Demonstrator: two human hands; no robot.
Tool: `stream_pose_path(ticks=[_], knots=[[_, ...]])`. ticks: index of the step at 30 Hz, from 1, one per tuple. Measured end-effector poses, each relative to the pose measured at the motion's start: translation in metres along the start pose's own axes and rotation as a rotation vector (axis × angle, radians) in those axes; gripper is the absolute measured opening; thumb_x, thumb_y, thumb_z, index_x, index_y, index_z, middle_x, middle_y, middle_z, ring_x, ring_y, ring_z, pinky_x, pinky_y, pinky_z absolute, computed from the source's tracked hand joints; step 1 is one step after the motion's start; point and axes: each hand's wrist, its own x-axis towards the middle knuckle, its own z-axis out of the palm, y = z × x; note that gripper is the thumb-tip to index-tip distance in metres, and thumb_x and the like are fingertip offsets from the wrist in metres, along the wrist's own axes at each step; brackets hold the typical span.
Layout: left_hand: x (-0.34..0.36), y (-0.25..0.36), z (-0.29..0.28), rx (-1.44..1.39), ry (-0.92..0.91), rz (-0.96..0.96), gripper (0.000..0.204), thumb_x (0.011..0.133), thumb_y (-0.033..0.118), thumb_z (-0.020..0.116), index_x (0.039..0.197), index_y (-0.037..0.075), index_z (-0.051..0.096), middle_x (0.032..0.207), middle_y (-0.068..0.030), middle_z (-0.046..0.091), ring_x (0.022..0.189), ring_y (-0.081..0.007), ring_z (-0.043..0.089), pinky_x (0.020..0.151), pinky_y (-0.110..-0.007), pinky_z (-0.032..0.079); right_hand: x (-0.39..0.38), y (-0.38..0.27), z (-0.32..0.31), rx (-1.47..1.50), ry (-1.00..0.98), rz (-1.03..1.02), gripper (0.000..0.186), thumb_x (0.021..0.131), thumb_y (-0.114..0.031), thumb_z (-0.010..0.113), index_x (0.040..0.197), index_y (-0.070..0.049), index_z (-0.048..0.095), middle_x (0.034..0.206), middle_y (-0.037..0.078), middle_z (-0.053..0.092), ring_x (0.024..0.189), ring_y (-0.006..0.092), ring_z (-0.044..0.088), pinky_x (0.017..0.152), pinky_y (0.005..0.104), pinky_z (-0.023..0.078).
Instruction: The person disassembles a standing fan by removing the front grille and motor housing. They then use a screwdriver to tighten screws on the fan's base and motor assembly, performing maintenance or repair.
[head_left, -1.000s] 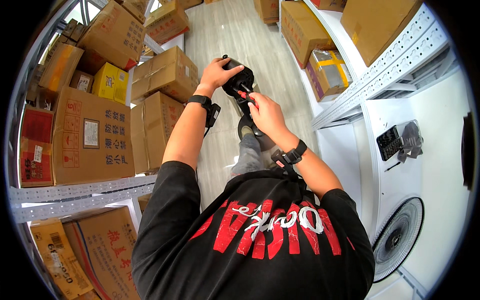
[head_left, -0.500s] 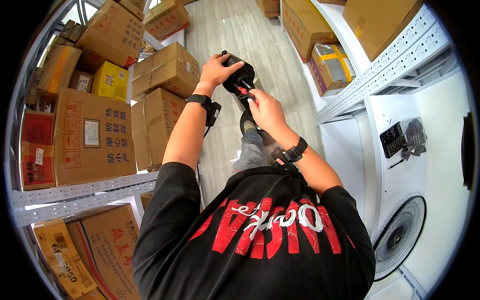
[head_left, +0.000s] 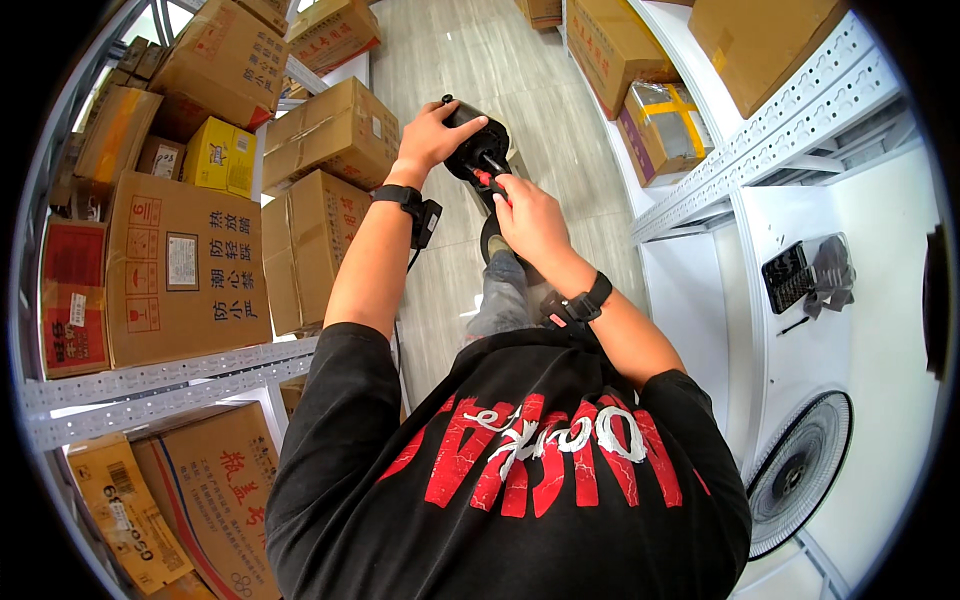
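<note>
My left hand [head_left: 432, 139] is wrapped over the top and left of a black fan motor head [head_left: 467, 158], its thumb lying across the housing. A knob sticks up at the far end, and a metal shaft points toward me. In front of the shaft, my right hand [head_left: 533, 218] is closed on a red-and-black hand tool [head_left: 483, 178]. The red part of the tool reaches the shaft area. Its exact kind is hard to make out, as my fingers cover most of it. Below the motor head, a dark stand drops toward the floor beside my foot.
Cardboard boxes [head_left: 190, 270] fill the shelves on the left, with more boxes [head_left: 318, 250] standing beside the aisle. At the right, a fan grille [head_left: 800, 475] leans by the white shelf [head_left: 790, 375], which bears a black bit case [head_left: 788, 278]. Tiled floor [head_left: 450, 60] runs ahead.
The motor head has tilted slightly under my left hand, and its dark front face shows a little more. My right hand has moved slightly upward with the tool still in it.
</note>
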Motion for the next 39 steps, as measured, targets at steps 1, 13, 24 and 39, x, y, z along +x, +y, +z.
stream_pose_path(ticks=[1,13,24,39], knots=[[-0.0003,0.0001,0.0002,-0.007,0.000,-0.001,0.085,0.070,0.071,0.063,0.128,0.009,0.061,0.138,-0.0157,0.051,0.123,-0.0312,0.053,0.104,-0.036,0.042,0.0005,0.0013,0.0005,-0.004,0.010,0.014,0.017,0.087,-0.012,0.060,0.100,-0.002,0.057,0.085,0.018,0.063,0.076,0.0388,0.062,0.067,0.0473,0.050],[-0.0025,-0.0007,-0.0001,0.000,-0.001,0.026,0.084,0.071,0.069,0.064,0.129,0.009,0.061,0.138,-0.0165,0.051,0.123,-0.0320,0.053,0.103,-0.037,0.042,0.0041,0.0043,-0.0033,0.111,0.052,0.163,0.016,0.087,-0.014,0.062,0.097,-0.001,0.063,0.083,0.020,0.066,0.077,0.0382,0.065,0.067,0.0448,0.051],[-0.0029,0.0001,0.0018,-0.003,-0.001,0.015,0.085,0.071,0.070,0.064,0.130,0.009,0.060,0.140,-0.0164,0.050,0.125,-0.0323,0.052,0.104,-0.037,0.042,0.0083,0.0024,-0.0075,0.023,0.023,0.240,0.023,0.092,-0.023,0.057,0.083,-0.003,0.065,0.068,0.020,0.064,0.065,0.0401,0.063,0.059,0.0480,0.050],[-0.0046,0.0025,0.0007,-0.002,-0.002,0.026,0.080,0.074,0.066,0.064,0.131,0.010,0.059,0.138,-0.0174,0.051,0.125,-0.0331,0.051,0.105,-0.037,0.040,0.0105,0.0109,-0.0068,-0.076,-0.023,0.215,0.035,0.095,-0.029,0.053,0.075,-0.001,0.060,0.066,0.022,0.062,0.064,0.0416,0.062,0.058,0.0500,0.049]])
